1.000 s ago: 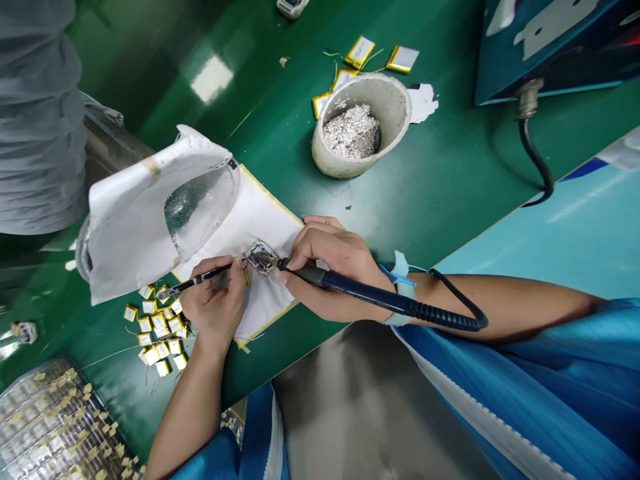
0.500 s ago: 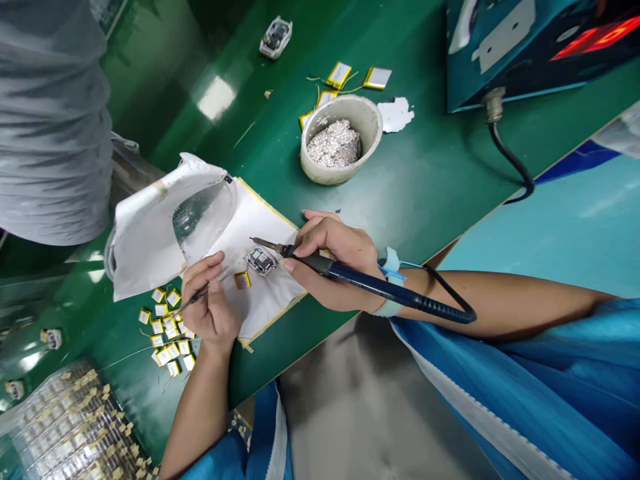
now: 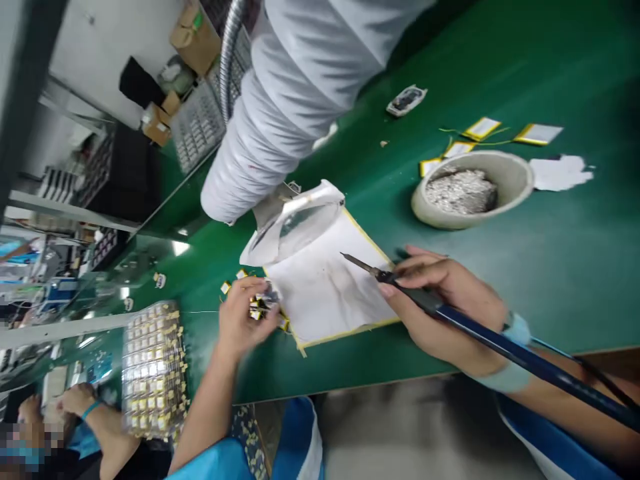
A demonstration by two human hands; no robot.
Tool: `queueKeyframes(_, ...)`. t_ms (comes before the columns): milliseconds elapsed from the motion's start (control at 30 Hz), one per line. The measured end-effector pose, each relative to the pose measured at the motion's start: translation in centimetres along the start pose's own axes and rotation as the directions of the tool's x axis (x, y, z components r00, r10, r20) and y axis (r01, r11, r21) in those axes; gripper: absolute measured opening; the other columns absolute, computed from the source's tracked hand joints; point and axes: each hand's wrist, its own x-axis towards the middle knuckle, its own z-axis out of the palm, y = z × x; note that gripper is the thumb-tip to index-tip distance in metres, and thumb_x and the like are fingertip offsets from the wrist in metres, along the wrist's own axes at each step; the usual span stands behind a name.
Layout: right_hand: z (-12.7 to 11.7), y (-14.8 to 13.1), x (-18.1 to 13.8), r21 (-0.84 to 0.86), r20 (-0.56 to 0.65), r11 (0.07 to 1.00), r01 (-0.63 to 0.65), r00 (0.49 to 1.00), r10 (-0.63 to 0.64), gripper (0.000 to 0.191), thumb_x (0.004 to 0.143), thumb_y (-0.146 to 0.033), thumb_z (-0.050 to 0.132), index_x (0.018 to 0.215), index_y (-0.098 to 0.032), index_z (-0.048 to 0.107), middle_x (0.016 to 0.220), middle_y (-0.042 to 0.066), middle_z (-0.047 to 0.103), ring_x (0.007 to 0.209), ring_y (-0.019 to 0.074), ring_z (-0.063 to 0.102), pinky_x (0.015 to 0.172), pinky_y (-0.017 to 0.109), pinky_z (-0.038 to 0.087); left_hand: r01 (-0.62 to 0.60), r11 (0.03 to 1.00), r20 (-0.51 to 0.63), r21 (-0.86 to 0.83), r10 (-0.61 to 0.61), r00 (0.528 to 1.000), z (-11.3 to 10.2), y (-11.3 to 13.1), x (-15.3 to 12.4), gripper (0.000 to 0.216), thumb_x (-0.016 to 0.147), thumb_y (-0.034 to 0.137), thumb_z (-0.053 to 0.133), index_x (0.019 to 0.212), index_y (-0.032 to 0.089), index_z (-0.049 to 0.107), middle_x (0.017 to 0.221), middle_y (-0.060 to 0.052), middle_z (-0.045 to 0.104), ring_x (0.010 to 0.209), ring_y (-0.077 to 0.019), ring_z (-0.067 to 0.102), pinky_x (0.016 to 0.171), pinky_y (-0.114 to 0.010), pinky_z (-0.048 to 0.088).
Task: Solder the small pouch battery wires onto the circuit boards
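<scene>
In my right hand is a soldering iron, gripped like a pen, its bare tip pointing left above the white sheet. My left hand is at the sheet's left edge, with thumb and fingers closed on a small circuit board in a casing, partly blurred. Yellow-edged battery cells show by and behind those fingers; whether one is attached to the board I cannot tell. No tweezers are visible in the left hand now. A clear-windowed hood stands at the sheet's far edge.
A pale bowl of silvery solder bits stands right of the sheet, with battery cells behind it. A grey ribbed duct hangs over the bench. A tray of cells lies left, near another person's hand.
The view has swung left. The circuit board has left the sheet and is now in my left hand, which has moved to the sheet's left edge. My right hand still holds the soldering iron.
</scene>
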Motion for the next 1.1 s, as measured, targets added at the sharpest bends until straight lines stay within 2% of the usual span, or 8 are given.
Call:
queueKeyframes(67, 0.1, -0.1, 0.1, 0.001, 0.010, 1.000, 0.011, 1.000, -0.011, 0.021, 0.089, -0.024, 0.084, 0.090, -0.029, 0.064, 0.080, -0.002, 0.073, 0.074, 0.0249, 0.077, 0.106, 0.063, 0.067, 0.247, 0.961, -0.063, 0.123, -0.241, 0.968, -2.3, -4.4, -0.3, 0.033, 0.094, 0.039, 0.074, 0.122, 0.022, 0.070, 0.121, -0.011, 0.076, 0.107, -0.0227, 0.077, 0.085, -0.033, 0.063)
queueKeyframes(133, 0.2, -0.3, 0.2, -0.012, 0.028, 1.000, 0.026, 0.999, -0.026, 0.021, 0.091, -0.026, 0.084, 0.090, -0.029, 0.063, 0.079, -0.002, 0.074, 0.073, 0.0250, 0.078, 0.104, 0.061, 0.068, 0.467, 0.835, -0.118, 0.291, -0.453, 0.884, -3.8, -8.7, 0.4, 0.033, 0.097, 0.038, 0.069, 0.124, 0.018, 0.069, 0.120, -0.013, 0.076, 0.104, -0.0226, 0.076, 0.086, -0.033, 0.062)
queueKeyframes(200, 0.2, -0.4, 0.3, -0.023, 0.043, 0.999, 0.045, 0.998, -0.044, 0.021, 0.092, -0.027, 0.083, 0.090, -0.029, 0.063, 0.079, -0.002, 0.074, 0.073, 0.0258, 0.079, 0.101, 0.059, 0.070, 0.531, 0.760, -0.148, 0.375, -0.517, 0.843, -4.2, -12.0, 2.0, 0.038, 0.098, 0.037, 0.069, 0.128, 0.015, 0.068, 0.125, -0.017, 0.075, 0.116, -0.0278, 0.074, 0.099, -0.039, 0.061)
queueKeyframes(400, 0.5, 0.1, 0.3, -0.073, 0.050, 0.994, 0.077, 0.996, -0.074, 0.017, 0.094, -0.029, 0.081, 0.091, -0.029, 0.063, 0.080, -0.001, 0.075, 0.073, 0.0262, 0.079, 0.099, 0.056, 0.069, 0.367, 0.831, 0.121, 0.418, -0.451, 0.884, -0.8, -16.3, 10.2, 0.048, 0.096, 0.016, 0.063, 0.144, 0.018, 0.069, 0.161, -0.016, 0.063, 0.136, -0.0303, 0.069, 0.112, -0.039, 0.056)
queueKeyframes(633, 0.9, 0.5, 0.6, -0.082, 0.047, 0.992, 0.092, 0.995, -0.088, 0.015, 0.097, -0.027, 0.078, 0.092, -0.028, 0.064, 0.082, -0.002, 0.075, 0.075, 0.0232, 0.077, 0.105, 0.053, 0.066, 0.281, 0.875, 0.284, 0.394, -0.406, 0.869, -0.7, -17.7, 15.5, 0.037, 0.080, 0.016, 0.076, 0.117, 0.017, 0.082, 0.120, -0.017, 0.083, 0.119, -0.0344, 0.077, 0.105, -0.038, 0.058)
queueKeyframes(867, 0.9, 0.1, 0.7, -0.041, 0.011, 0.995, 0.091, 0.996, -0.090, 0.018, 0.096, -0.025, 0.080, 0.092, -0.028, 0.062, 0.079, -0.003, 0.072, 0.073, 0.0220, 0.075, 0.106, 0.055, 0.065, 0.312, 0.904, 0.131, 0.293, -0.362, 0.923, -2.1, -14.0, 7.7, 0.037, 0.089, 0.022, 0.068, 0.125, 0.015, 0.074, 0.126, -0.014, 0.080, 0.115, -0.0251, 0.077, 0.103, -0.037, 0.062)
queueKeyframes(967, 0.8, -0.4, 0.8, -0.037, 0.015, 0.996, 0.081, 0.997, -0.081, 0.018, 0.095, -0.026, 0.080, 0.092, -0.028, 0.062, 0.076, -0.004, 0.071, 0.070, 0.0207, 0.073, 0.107, 0.055, 0.064, 0.256, 0.944, 0.115, 0.209, -0.284, 0.952, -0.8, -9.0, 2.9, 0.030, 0.093, 0.029, 0.069, 0.120, 0.017, 0.073, 0.122, -0.013, 0.078, 0.115, -0.0243, 0.077, 0.101, -0.038, 0.063)
queueKeyframes(1100, 0.8, -0.6, 1.1, -0.034, 0.021, 0.997, 0.066, 0.998, -0.065, 0.017, 0.093, -0.026, 0.078, 0.091, -0.028, 0.062, 0.075, -0.005, 0.071, 0.069, 0.0199, 0.073, 0.108, 0.054, 0.062, -0.071, 0.995, 0.110, 0.064, 0.063, 0.992, 1.7, -0.7, 0.0, 0.040, 0.094, 0.029, 0.076, 0.133, 0.023, 0.069, 0.132, -0.011, 0.076, 0.120, -0.0237, 0.077, 0.100, -0.035, 0.064)
